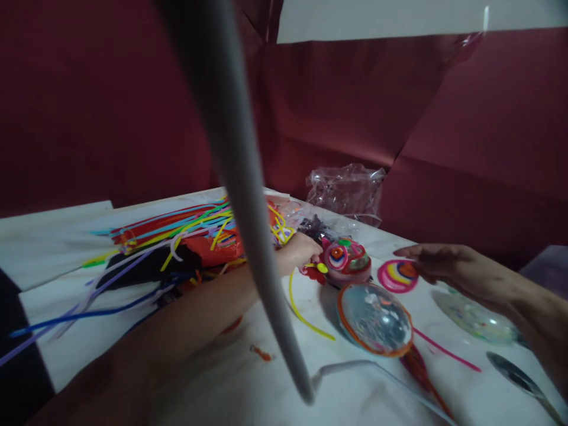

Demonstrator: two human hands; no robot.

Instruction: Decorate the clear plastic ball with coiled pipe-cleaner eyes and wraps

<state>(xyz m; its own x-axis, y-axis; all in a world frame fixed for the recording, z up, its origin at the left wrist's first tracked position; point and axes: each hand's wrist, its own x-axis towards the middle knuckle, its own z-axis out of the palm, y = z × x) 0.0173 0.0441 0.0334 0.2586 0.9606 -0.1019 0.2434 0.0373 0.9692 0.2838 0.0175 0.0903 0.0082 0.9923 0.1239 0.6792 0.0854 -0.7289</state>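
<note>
My left hand [302,253] has its fingers closed near the middle of the table; what they hold, if anything, is too small to make out. A yellow stem [306,319] curves out below it. Just right of the fingers lies a round, colourful decorated piece [348,260] with an orange eye shape. My right hand [461,272] is open, fingers stretched out beside a pink, yellow and orange disc [397,276]. Nearer to me is a clear dome [377,319] with an orange rim.
Many coloured stems [195,222] are heaped at the left with black and red material. A crumpled clear bag [348,192] stands at the back. Another clear piece [474,313] and a spoon-like object [517,374] lie right. A blurred grey rod [248,177] crosses the view.
</note>
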